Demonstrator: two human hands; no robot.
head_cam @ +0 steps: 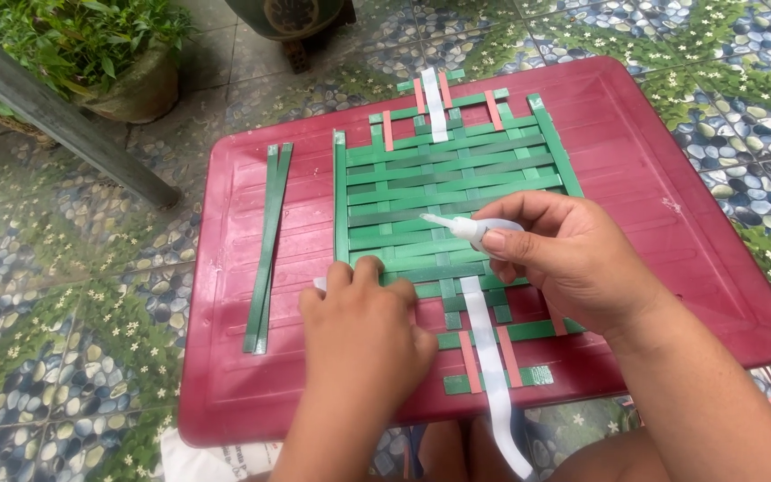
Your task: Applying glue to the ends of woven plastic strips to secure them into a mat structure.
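Note:
A woven mat of green strips, with a few pink strips and one white strip, lies flat on a dark red plastic table. My right hand grips a small white glue bottle, its nozzle pointing left over the green weave. My left hand presses flat on the near left part of the mat, fingertips on a green strip. The white strip's near end hangs over the table's front edge.
Two loose green strips lie side by side on the table's left part. A potted plant and a slanted grey bar stand at the far left on the pebble-patterned tile floor. A dark pot sits behind the table.

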